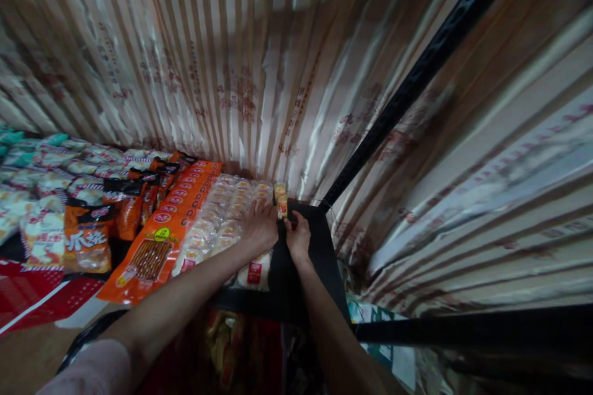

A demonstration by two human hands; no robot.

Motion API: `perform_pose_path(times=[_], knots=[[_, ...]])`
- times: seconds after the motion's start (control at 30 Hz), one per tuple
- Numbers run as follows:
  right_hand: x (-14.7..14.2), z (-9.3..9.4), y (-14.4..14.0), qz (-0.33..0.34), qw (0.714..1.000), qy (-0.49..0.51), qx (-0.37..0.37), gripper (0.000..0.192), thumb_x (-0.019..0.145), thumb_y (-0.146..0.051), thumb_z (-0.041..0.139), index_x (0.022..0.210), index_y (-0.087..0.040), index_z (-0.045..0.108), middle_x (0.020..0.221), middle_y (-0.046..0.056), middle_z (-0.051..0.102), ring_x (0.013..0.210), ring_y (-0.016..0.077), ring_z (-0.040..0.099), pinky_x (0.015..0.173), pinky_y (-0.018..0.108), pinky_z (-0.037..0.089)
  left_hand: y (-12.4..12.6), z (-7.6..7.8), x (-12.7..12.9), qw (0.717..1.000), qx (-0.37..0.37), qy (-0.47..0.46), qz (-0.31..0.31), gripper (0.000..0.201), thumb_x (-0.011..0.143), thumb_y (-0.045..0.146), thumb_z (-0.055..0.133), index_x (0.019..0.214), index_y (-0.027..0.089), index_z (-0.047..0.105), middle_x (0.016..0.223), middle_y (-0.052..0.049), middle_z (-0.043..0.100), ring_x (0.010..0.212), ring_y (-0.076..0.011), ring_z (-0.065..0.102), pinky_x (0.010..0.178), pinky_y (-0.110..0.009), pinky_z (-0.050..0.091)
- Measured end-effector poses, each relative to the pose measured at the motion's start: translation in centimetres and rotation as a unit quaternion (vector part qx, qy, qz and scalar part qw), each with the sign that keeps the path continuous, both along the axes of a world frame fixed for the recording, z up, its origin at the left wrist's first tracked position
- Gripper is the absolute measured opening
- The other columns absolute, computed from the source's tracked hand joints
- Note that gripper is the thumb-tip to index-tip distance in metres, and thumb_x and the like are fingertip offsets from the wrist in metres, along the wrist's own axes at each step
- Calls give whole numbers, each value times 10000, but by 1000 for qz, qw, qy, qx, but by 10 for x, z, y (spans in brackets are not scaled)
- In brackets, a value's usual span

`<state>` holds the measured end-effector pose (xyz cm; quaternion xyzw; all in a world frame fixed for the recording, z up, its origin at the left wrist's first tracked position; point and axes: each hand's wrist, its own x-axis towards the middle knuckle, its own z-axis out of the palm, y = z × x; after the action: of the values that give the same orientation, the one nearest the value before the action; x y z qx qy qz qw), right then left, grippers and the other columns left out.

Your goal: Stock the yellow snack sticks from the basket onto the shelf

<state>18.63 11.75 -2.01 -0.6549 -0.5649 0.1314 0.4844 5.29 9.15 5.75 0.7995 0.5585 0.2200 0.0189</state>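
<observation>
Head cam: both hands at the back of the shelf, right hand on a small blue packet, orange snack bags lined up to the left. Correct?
Not quite: the small packet is yellow-orange, not blue. The head view shows it upright at the back of the black shelf, with the right hand at it and the left hand on the pale packets beside it. The orange snack bags do lie to the left.
</observation>
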Motion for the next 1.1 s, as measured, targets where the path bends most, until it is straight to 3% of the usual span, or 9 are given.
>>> perform_pose_path(times=[0.17,0.27,0.37,0.53,0.73,0.9,1.1], knots=[[4,-3,17,-13,999,-32,-20,515,811,-420,470,1204,-95,541,1002,141,624,688,173,585,735,353,493,32,0,6,998,-47,27,19,544,768,129,402,1309,88,446,1296,-145,546,1339,-318,307,1075,-555,224],[8,-2,25,-16,998,-54,-21,542,810,-465,475,1220,-116,540,1012,133,636,717,181,591,743,355,487,41,-1,5,998,-41,43,13,525,782,145,393,1300,102,463,1318,-153,524,1329,-330,320,1051,-573,245],[10,-3,33,-9,999,-50,-18,574,797,-486,493,1212,-94,551,1016,150,634,731,185,593,761,359,488,42,-1,5,998,-9,56,-10,446,810,178,392,1231,142,533,1314,-121,534,1310,-325,349,1063,-565,223],[4,-4,40,40,998,-47,-30,544,811,-424,474,1218,-70,549,970,144,638,732,180,594,773,342,492,38,-6,7,997,25,61,-46,340,800,145,412,1046,182,644,1108,-80,654,1262,-289,410,1097,-515,196],[0,-1,38,34,997,-64,-35,486,816,-412,477,1204,-133,567,988,116,635,666,156,578,740,336,496,37,-18,7,997,20,55,-45,350,801,129,423,1069,210,634,1190,-63,614,1285,-275,382,1099,-510,214],[9,0,45,22,1000,-17,-7,512,837,-464,422,1160,-108,598,1050,148,641,916,212,603,875,368,465,35,-21,8,994,23,80,-70,417,804,123,411,1185,170,573,1265,-84,563,1327,-299,316,1104,-529,204],[16,6,57,67,993,72,-73,680,870,-570,259,1237,-75,546,1303,164,534,1240,232,457,1083,384,289,31,-16,12,992,-16,95,-87,391,824,133,397,1168,146,582,1295,-90,537,1325,-306,312,1121,-520,178]])
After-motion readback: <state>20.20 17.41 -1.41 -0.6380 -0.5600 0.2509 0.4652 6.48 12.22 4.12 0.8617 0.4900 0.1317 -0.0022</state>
